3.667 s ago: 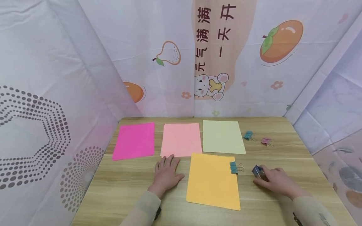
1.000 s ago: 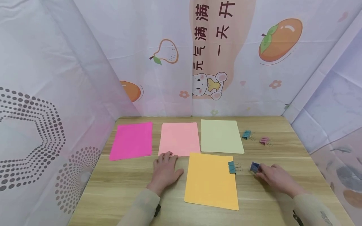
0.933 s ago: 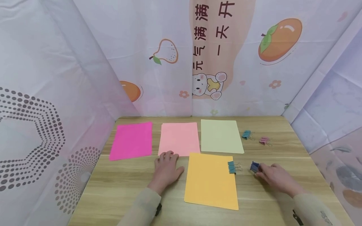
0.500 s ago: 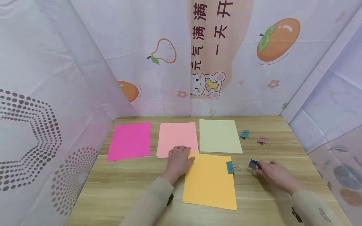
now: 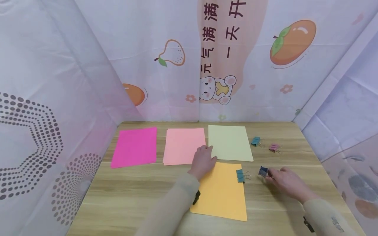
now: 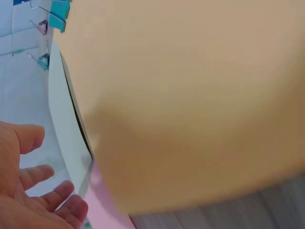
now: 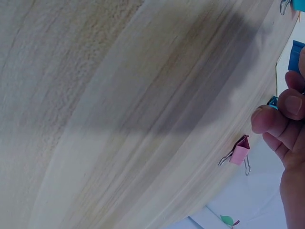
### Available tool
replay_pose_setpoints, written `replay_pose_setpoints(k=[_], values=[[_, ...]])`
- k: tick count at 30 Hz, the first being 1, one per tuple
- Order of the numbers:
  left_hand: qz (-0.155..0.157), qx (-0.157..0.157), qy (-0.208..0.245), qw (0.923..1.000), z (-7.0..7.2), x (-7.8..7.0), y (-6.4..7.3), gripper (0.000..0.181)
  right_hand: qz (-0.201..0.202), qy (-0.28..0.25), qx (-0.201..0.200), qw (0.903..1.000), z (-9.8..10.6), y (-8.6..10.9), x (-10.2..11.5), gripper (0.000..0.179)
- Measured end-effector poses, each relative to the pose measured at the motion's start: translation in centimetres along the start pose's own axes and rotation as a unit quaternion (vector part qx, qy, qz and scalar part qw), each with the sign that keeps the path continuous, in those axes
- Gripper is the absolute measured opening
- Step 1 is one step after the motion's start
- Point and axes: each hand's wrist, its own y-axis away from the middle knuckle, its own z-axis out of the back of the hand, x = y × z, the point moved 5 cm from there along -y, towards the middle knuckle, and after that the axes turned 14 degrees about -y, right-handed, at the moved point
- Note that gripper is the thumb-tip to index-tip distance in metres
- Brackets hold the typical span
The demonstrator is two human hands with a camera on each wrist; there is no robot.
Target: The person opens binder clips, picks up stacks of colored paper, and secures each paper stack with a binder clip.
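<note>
My left hand (image 5: pixel 203 160) is over the far-left corner of a stack of orange paper (image 5: pixel 221 193), close to the pale green paper (image 5: pixel 231 142). In the left wrist view its fingers (image 6: pixel 62 195) are bent loosely, with nothing between them. A teal binder clip (image 5: pixel 240 176) is clamped on the stack's right edge. To the right, my right hand (image 5: pixel 284 182) pinches a dark blue binder clip (image 5: pixel 262 171), which is apart from the orange paper. Only part of this clip (image 7: pixel 295 57) shows in the right wrist view.
Magenta paper (image 5: pixel 135 147) and light pink paper (image 5: pixel 183 146) lie in the back row, left of the green. Right of the green are a loose teal binder clip (image 5: pixel 255 141) and a pink binder clip (image 5: pixel 274 147). Printed curtains (image 5: pixel 171 108) hang behind the wooden table (image 5: pixel 124 203).
My left hand has moved from the bare table left of the orange paper rightward and away from me, over its corner. My right hand keeps its hold on the blue binder clip, nearly in place.
</note>
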Motion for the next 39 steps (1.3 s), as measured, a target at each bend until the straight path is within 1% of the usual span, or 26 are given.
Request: replay_pose_setpoints(k=[3, 5, 9, 13, 16, 20, 26, 31, 33, 37, 39], values=[[0.012, 0.006, 0.019, 0.9997, -0.4, -1.0, -0.8, 0.055, 0.001, 0.002, 0.001, 1.0000, -0.1, -0.1, 0.0, 0.028], [0.017, 0.007, 0.024, 0.9995, -0.7, -1.6, -1.2, 0.056, -0.001, 0.000, 0.006, 1.0000, -0.2, -0.2, 0.0, 0.027], [0.028, 0.008, 0.010, 0.9995, -1.4, -2.4, -2.0, 0.060, -0.005, 0.001, 0.012, 0.9999, -0.4, -0.3, -0.2, 0.027], [0.045, 0.010, -0.018, 0.9988, -2.5, -2.5, -2.6, 0.065, -0.015, -0.003, 0.017, 0.9997, -0.6, -0.3, -0.4, 0.026], [0.062, 0.019, -0.039, 0.9971, -3.3, -2.3, -2.9, 0.068, -0.017, -0.007, 0.019, 0.9996, -0.7, -0.3, -0.5, 0.025], [0.081, 0.022, -0.065, 0.9944, -3.9, -2.1, -3.0, 0.067, -0.024, -0.013, 0.021, 0.9994, -0.7, -0.2, -0.4, 0.024], [0.086, 0.015, -0.104, 0.9907, -3.9, -2.2, -3.1, 0.065, -0.040, -0.021, 0.032, 0.9985, -0.8, -0.1, -0.5, 0.023], [0.086, 0.024, -0.120, 0.9887, -3.5, -2.3, -3.2, 0.056, -0.052, -0.029, 0.042, 0.9973, -0.8, -0.2, -0.5, 0.022], [0.086, 0.032, -0.126, 0.9877, -3.5, -2.3, -3.2, 0.055, -0.059, -0.032, 0.048, 0.9966, -0.8, -0.3, -0.5, 0.022], [0.089, 0.033, -0.133, 0.9865, -3.5, -2.3, -3.3, 0.065, -0.070, -0.036, 0.058, 0.9952, -0.9, -0.4, -0.6, 0.021], [0.095, 0.030, -0.126, 0.9870, -3.6, -2.3, -3.5, 0.072, -0.072, -0.035, 0.061, 0.9949, -1.0, -0.5, -0.7, 0.021]])
